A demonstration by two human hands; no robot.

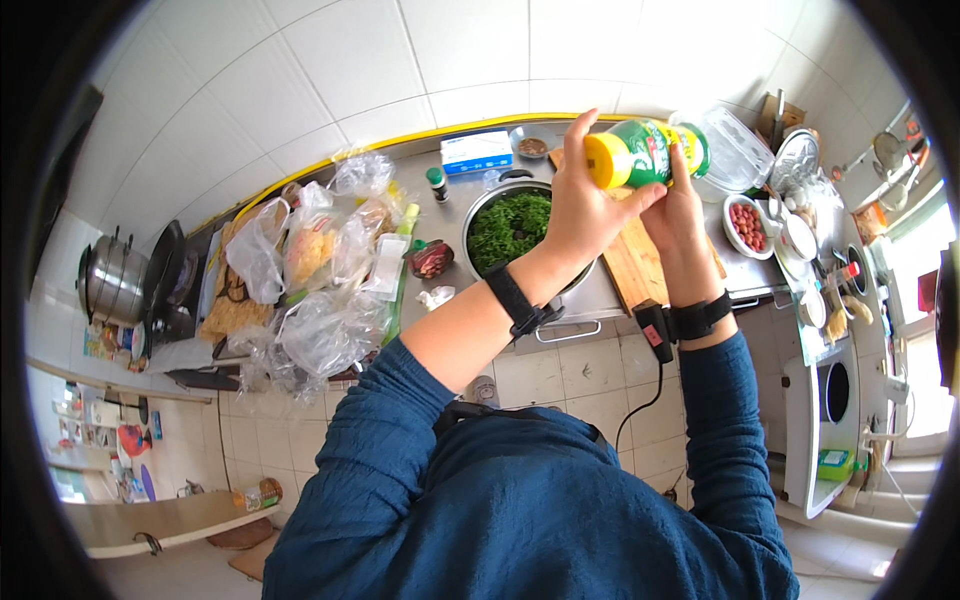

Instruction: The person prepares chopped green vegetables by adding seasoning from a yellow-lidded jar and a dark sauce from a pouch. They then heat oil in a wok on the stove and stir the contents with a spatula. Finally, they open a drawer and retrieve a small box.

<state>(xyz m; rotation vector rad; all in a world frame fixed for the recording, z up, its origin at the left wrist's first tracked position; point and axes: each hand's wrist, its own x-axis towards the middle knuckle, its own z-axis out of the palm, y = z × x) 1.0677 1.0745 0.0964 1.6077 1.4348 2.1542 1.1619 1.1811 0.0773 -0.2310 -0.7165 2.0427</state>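
My left hand (589,202) and my right hand (675,214) hold a green and yellow plastic seasoning bottle (651,153) above the counter. It lies on its side in the air, its yellow cap towards the left; whether the cap is loose cannot be told. Below my left forearm stands a round metal pot (471,259) with chopped green leaves (510,225) in it, partly hidden by that arm. A wooden cutting board (634,259) lies under my right hand, also partly covered. Black straps are round both wrists.
Plastic bags (322,330) crowd the left counter. Near the pot are a small green-capped jar (436,184), a blue and white box (476,152), a bowl of brown sauce (532,145) and a dark red bundle (430,259). A bowl of red fruit (748,227) and a clear plastic container (727,154) stand right.
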